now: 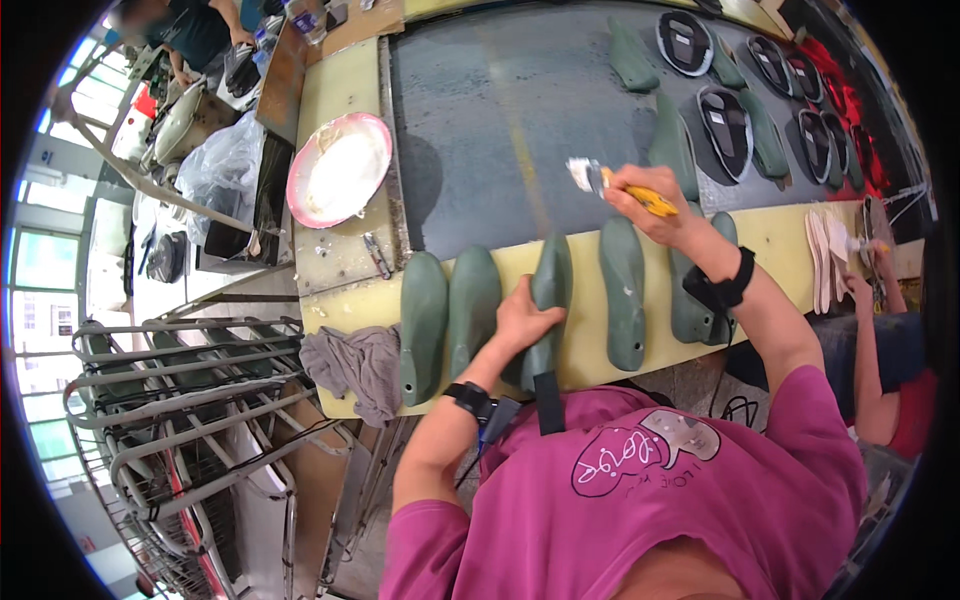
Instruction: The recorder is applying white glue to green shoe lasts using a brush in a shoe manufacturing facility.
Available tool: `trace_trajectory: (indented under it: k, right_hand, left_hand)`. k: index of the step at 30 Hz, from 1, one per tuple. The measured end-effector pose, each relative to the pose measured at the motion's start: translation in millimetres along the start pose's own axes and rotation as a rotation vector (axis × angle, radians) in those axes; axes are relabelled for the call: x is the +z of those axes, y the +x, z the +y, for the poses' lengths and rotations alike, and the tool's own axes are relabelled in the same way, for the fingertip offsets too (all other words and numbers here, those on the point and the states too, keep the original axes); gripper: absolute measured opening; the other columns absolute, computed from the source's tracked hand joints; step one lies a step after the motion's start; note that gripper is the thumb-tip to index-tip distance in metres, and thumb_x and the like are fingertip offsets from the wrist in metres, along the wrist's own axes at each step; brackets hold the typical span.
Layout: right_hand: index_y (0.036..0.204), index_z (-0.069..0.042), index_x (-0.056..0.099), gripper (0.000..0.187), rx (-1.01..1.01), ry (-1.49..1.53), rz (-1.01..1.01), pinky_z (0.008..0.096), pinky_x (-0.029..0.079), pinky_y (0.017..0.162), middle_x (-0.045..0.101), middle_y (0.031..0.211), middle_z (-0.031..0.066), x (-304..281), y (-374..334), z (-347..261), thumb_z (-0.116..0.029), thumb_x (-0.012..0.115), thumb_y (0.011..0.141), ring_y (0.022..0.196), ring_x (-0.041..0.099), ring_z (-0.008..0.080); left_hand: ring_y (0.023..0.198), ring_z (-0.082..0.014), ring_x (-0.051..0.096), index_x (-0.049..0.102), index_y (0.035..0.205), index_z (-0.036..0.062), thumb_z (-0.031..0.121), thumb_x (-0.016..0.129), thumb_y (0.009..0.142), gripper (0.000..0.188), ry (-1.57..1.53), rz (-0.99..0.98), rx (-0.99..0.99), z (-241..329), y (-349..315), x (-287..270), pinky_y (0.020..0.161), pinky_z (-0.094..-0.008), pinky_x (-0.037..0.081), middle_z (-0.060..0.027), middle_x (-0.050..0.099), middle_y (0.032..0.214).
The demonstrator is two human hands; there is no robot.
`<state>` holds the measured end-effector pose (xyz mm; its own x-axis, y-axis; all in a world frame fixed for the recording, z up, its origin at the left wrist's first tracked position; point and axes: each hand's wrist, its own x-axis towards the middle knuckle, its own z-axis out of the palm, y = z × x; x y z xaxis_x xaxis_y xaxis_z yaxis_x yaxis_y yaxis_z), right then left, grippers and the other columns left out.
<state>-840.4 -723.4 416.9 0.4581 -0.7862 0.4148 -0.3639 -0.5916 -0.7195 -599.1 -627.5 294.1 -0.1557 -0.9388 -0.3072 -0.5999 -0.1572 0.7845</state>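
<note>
Nearest to me, my pink shirt [640, 500] fills the bottom of the view, with both forearms reaching up from it to a pale yellow bench [340, 100].

My left hand [522, 322] is closed around the lower part of a green shoe form [548, 300], fingers wrapped over its side, tipping it up on edge off the bench. A black wrist strap [470, 398] sits on that arm. To the left of the held form, two more green forms [448, 315] lie flat side by side, and a grey rag [355, 368] hangs over the bench edge beside them. To the right, another green form [625, 292] lies flat, just beside the held one.

My right hand [655, 210] is raised above the bench, fingers shut tight on the yellow handle of a brush [615, 185], its pale bristles pointing left over a dark grey belt [500, 120].

Further away, a pink-rimmed bowl [340, 168] of whitish paste sits on the bench to the left. On the far part of the belt lie more green forms and a row of black soles [725, 125]. At the right edge, another person's hand [862, 290] rests near a stack of pale insoles [825, 255].
</note>
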Motion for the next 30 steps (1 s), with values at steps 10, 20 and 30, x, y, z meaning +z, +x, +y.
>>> trace_trajectory:
  k: [10, 20, 30]
  right_hand:
    - [0.090, -0.002, 0.065, 0.016, 0.089, 0.243, 0.046, 0.0276, 0.046, 0.059, 0.064, 0.073, 0.0086, -54, -69, -40, -0.014, 0.054, 0.089, 0.061, 0.059, 0.0172]
    - [0.082, -0.001, 0.064, 0.017, 0.312, 0.274, -0.054, 0.0259, 0.044, 0.061, 0.063, 0.069, 0.0085, -43, -72, 18, -0.016, 0.058, 0.087, 0.063, 0.056, 0.0124]
    - [0.101, -0.006, 0.049, 0.028, 0.322, 0.026, -0.006, 0.0421, 0.047, 0.072, 0.059, 0.094, 0.0157, 20, -123, 4, -0.017, 0.066, 0.082, 0.087, 0.058, 0.0375]
  left_hand:
    - [0.102, -0.0211, 0.057, 0.035, 0.132, -0.0064, 0.019, 0.069, 0.067, 0.078, -0.712, -0.360, -0.042, 82, -43, -18, 0.088, -0.0324, 0.047, -0.0151, 0.055, 0.116]
    - [0.090, -0.0213, 0.061, 0.039, 0.129, -0.0027, 0.019, 0.066, 0.069, 0.069, -0.764, -0.367, -0.073, 92, -13, -34, 0.077, -0.0336, 0.052, -0.0146, 0.058, 0.107]
    - [0.079, -0.0218, 0.063, 0.044, 0.119, -0.0027, 0.021, 0.067, 0.072, 0.058, -0.609, -0.112, -0.151, 48, 156, -41, 0.065, -0.0350, 0.053, -0.0142, 0.060, 0.097]
